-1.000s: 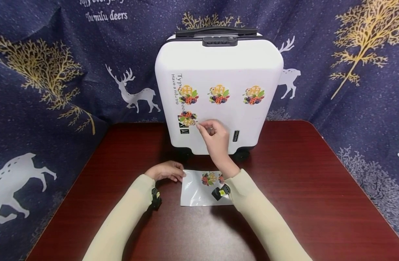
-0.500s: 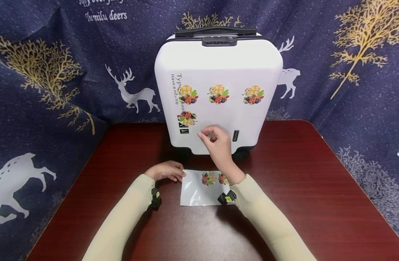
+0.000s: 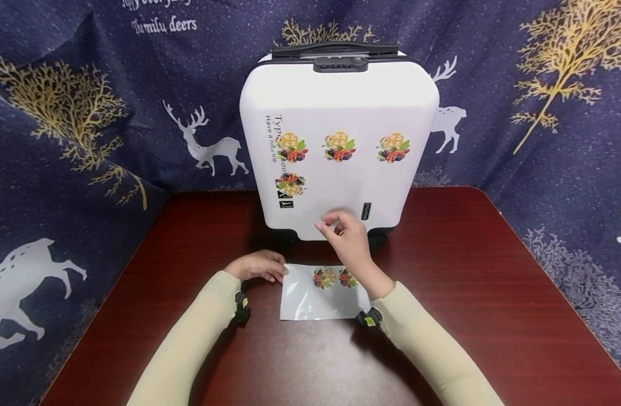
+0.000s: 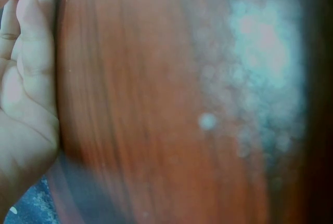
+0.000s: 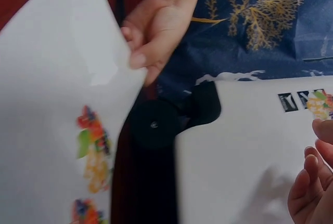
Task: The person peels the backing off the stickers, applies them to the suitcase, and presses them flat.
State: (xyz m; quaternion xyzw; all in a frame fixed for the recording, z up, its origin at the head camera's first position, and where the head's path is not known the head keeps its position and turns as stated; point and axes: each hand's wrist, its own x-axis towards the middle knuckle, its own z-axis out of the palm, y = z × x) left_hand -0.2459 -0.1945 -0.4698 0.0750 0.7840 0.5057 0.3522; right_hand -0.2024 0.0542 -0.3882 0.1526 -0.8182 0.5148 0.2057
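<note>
My left hand [image 3: 260,266] pinches the upper left corner of a glossy white sticker sheet [image 3: 307,304] on the table. In the right wrist view the thumb presses on that corner. Two fruit stickers [image 3: 324,277] show along the sheet's top edge. My right hand [image 3: 350,237] hovers before the lower front of a white suitcase [image 3: 336,90], fingers loosely bent, with nothing visible between them. Three fruit stickers run in a row across the suitcase; one more, an upside-down fruit sticker [image 3: 291,184], sits under the left one, overlapping black printed squares [image 3: 286,204].
The suitcase stands upright at the back of a dark red table [image 3: 493,293], on black wheels [image 3: 376,237]. A dark blue cloth [image 3: 153,67] with deer and gold trees hangs behind. Cameras are strapped to both wrists.
My right hand has drawn away from the upside-down sticker, moving down and right toward the sheet. The sticker stays on the suitcase. My left hand keeps its place at the sheet's corner.
</note>
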